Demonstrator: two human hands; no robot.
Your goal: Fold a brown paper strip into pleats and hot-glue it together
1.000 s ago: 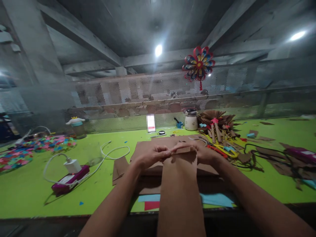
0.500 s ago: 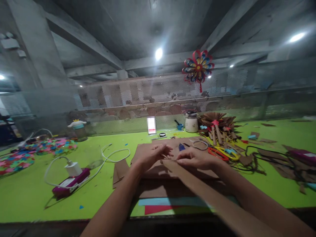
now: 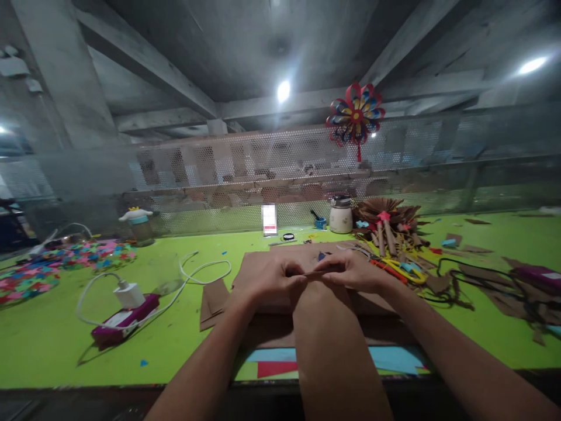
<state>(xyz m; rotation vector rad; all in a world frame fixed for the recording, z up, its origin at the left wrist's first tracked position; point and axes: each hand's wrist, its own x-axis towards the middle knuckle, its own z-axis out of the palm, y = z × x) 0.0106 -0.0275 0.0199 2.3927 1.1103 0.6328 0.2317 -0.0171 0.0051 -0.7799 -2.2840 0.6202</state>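
- My left hand (image 3: pixel 269 280) and right hand (image 3: pixel 350 273) meet over the middle of the green table (image 3: pixel 56 333); each pinches the far end of a long brown paper strip (image 3: pixel 333 345) between thumb and fingertips.
- The strip runs from the pinch back toward me, between my forearms, and widens as it nears the camera.
- Under the hands lies a brown card sheet (image 3: pixel 258 263); blue paper (image 3: pixel 394 359) and red paper (image 3: pixel 274 368) show at the near table edge beneath the strip.
- Containers: a cream jar with a dark lid (image 3: pixel 340 215) stands far centre-right, contents hidden. Beside it, to the left, is a small blue cup (image 3: pixel 320 223) with a dark tool sticking out.
- A clear bottle with a white figure cap (image 3: pixel 137 224) stands far left; I cannot tell what is in it.
- Writing: a small upright white card (image 3: pixel 269 218) shows red and pale marks, too blurred to read.
- Left, near: a white charger plug (image 3: pixel 129 294) sits on a magenta power strip (image 3: pixel 125 318), its white cable (image 3: pixel 205 272) looping toward the sheet.
- Right: yellow and red scissors (image 3: pixel 397 270) lie just beside a pile of folded brown paper fans (image 3: pixel 388 219).
- A red paper pinwheel (image 3: pixel 356 114) hangs on the mesh screen.
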